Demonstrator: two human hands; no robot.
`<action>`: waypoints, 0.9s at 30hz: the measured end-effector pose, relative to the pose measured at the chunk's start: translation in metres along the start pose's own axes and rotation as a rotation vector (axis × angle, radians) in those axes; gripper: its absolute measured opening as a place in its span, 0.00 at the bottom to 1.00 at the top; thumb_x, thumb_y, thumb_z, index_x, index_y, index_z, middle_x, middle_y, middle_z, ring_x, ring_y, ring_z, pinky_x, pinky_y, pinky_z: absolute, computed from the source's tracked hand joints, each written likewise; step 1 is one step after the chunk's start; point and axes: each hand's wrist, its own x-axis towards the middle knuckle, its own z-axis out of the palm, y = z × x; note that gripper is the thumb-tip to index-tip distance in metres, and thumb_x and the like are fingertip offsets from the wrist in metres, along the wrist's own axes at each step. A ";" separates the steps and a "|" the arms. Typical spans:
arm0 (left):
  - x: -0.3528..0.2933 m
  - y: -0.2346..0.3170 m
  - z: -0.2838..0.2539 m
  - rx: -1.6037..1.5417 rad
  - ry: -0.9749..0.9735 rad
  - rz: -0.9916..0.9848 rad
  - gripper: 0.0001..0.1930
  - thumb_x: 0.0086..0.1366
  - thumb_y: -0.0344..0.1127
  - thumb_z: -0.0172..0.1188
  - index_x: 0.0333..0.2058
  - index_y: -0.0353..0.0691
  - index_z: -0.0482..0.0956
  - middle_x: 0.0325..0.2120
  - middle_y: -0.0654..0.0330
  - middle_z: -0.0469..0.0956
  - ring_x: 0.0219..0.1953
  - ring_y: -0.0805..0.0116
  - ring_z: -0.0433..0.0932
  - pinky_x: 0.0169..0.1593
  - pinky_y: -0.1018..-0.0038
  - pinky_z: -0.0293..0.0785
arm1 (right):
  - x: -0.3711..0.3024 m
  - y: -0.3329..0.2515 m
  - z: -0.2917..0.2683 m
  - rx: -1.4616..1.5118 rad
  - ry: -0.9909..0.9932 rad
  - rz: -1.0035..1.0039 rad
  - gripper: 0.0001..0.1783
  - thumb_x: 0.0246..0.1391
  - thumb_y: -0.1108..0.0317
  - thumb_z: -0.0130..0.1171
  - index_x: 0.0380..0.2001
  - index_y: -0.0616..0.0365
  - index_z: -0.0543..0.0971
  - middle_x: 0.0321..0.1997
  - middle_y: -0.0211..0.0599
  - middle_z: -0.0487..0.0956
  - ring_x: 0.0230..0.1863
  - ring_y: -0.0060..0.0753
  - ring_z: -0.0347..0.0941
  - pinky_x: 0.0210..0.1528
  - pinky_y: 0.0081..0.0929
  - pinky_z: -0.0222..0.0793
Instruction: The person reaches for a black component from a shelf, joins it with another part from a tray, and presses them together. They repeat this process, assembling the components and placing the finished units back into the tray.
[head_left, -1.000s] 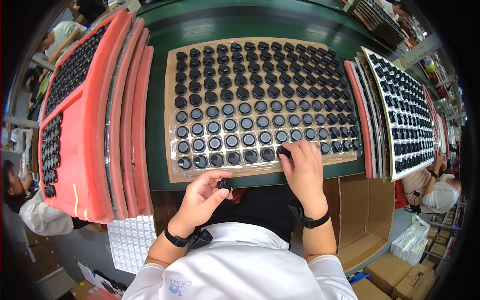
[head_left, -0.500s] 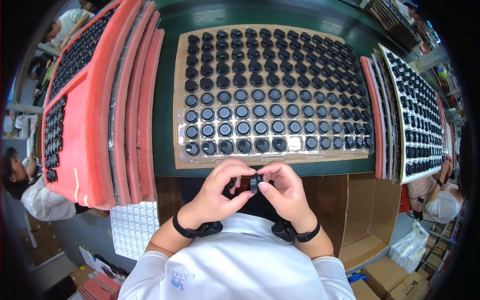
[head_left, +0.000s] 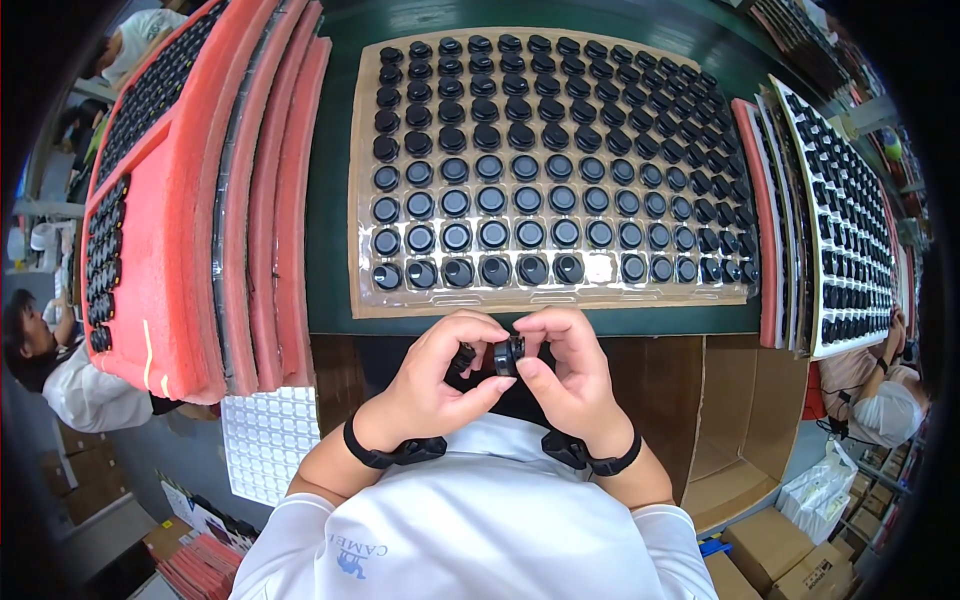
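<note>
Between my two hands, just off the near table edge, is a small black cylindrical part [head_left: 508,356] with a ridged rim, its exact kind unclear. My left hand [head_left: 440,372] is closed, thumb and index finger at the part's left side. A second small black piece [head_left: 462,358] sits within its curled fingers. Thumb and fingertips of my right hand [head_left: 572,378] pinch the same cylindrical part from the right. Beyond the hands lies a clear plastic tray [head_left: 610,290] on cardboard, filled with rows of similar black round parts. One pocket in its nearest row holds no part.
Pink foam trays [head_left: 160,270] with black parts stand stacked on the left. At the right, more stacked trays lean beside a white tray [head_left: 828,338] of black parts. Below the green table [head_left: 335,200] are an open cardboard box [head_left: 730,490] and a white tray [head_left: 270,440]. People work at both sides.
The cylindrical part has turned slightly between my fingers. My hands stay close together around it, and the tray appears a little higher in view.
</note>
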 end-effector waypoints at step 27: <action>-0.006 -0.004 -0.003 -0.087 -0.037 0.085 0.21 0.52 0.25 0.61 0.44 0.36 0.64 0.38 0.54 0.69 0.31 0.74 0.67 0.36 0.78 0.67 | -0.002 0.002 0.010 0.092 0.064 -0.084 0.12 0.57 0.66 0.50 0.39 0.61 0.65 0.31 0.36 0.68 0.29 0.24 0.63 0.34 0.21 0.60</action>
